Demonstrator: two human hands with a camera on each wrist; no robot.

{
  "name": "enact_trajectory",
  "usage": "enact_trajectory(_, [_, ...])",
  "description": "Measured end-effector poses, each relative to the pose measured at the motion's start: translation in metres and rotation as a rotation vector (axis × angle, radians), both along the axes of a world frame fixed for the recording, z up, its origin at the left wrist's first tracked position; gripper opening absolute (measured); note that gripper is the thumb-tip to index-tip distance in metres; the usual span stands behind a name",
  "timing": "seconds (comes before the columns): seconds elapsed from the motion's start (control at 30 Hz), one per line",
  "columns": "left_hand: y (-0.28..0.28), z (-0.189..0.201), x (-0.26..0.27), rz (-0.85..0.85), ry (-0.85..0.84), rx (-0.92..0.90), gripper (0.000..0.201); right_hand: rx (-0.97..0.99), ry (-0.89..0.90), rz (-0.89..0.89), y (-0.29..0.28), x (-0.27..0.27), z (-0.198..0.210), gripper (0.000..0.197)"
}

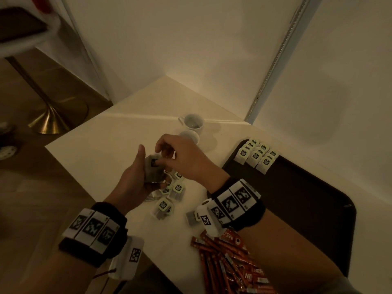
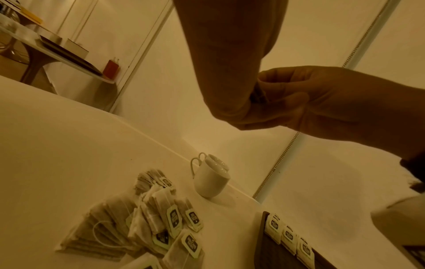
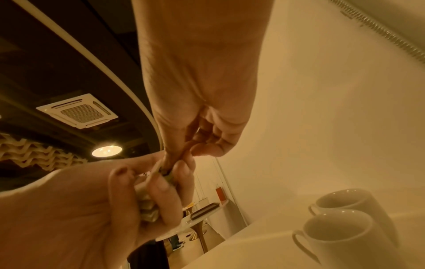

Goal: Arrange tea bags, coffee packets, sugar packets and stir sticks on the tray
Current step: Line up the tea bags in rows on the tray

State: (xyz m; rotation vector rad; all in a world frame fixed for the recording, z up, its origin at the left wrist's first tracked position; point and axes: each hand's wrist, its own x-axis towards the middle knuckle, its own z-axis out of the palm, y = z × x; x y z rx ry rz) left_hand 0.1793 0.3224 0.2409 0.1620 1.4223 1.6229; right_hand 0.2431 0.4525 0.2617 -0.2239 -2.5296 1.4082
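The left hand (image 1: 135, 177) is up above the desk (image 1: 101, 145) with its fingers (image 3: 161, 183) curled round a small stack of tea bags (image 1: 153, 170). It holds the stack like a deck of cards, so the bags stay neat and do not slide apart. The right hand (image 1: 182, 158) reaches over from the other side. Its thumb and fingers (image 3: 207, 151) pinch the paper tag on the top bag of the stack. I think it is picking one bag off, or fixing its tag so it sits flat.

Under the hands lies a loose pile of tea bags (image 2: 142, 223) on the desk, with their strings tangled. They are not sorted yet.

The black tray (image 1: 297, 198) sits at the right side of the desk. In its far corner there are already neat rows of tea bags (image 1: 256, 154), each leaning on the next with the tag showing. That way they take little room and all look the same.

A heap of red coffee packets (image 1: 224, 264) waits on the desk near the person, just beside the tray. Two white cups (image 1: 192, 128) stand behind the hands. I cannot see sugar packets or stir sticks.

Most of the tray is bare, so a lot of the job is left to do.
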Motion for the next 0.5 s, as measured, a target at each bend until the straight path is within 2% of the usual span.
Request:
enact_trajectory(0.1, [0.001,0.002,-0.001,-0.010,0.016,0.011,0.067,-0.047,0.006,-0.005,0.007,0.000,0.005,0.012])
enact_trajectory(0.33, [0.003,0.003,-0.001,-0.042,0.102,0.065,0.057,0.017,-0.034,-0.022,0.020,0.001,0.024,0.010])
enact_trajectory(0.43, [0.004,0.001,0.000,-0.047,0.199,0.128,0.072,0.072,-0.045,0.017,0.023,-0.001,0.036,0.008])
enact_trajectory(0.5, [0.004,-0.001,-0.001,-0.029,0.225,0.177,0.075,0.113,-0.004,0.013,0.021,-0.003,0.043,0.007])
